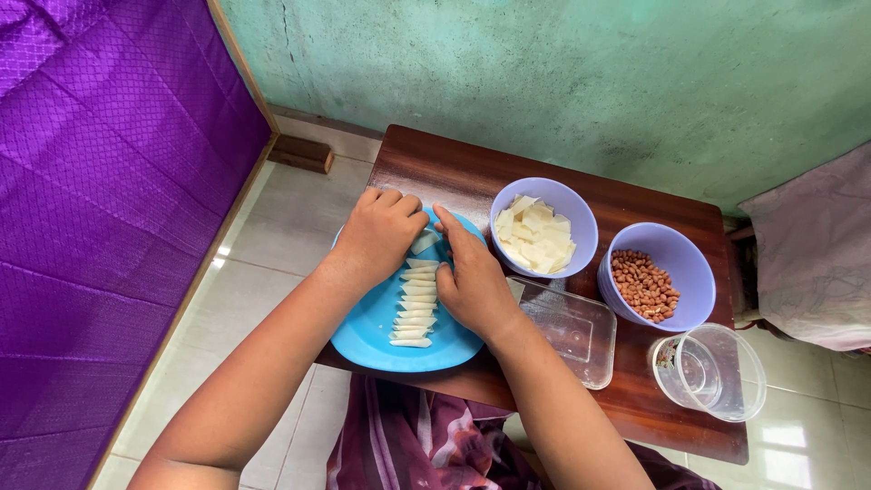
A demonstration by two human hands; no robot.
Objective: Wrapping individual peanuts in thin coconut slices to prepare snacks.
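A blue plate [363,336] lies on the left end of a low brown wooden table [435,163]. A row of several small folded pale dough pieces [415,308] runs down its middle. My left hand [376,238] and my right hand [472,277] meet over the far end of the row, both pinching one pale dough piece [424,242] between their fingertips. The piece is partly hidden by my fingers.
A lilac bowl of pale dough squares [542,238] and a lilac bowl of peanuts [646,284] stand to the right. A clear rectangular container [567,331] and a clear round tub [712,372] sit nearer me. Purple cloth [100,181] lies left, a green wall [544,73] behind.
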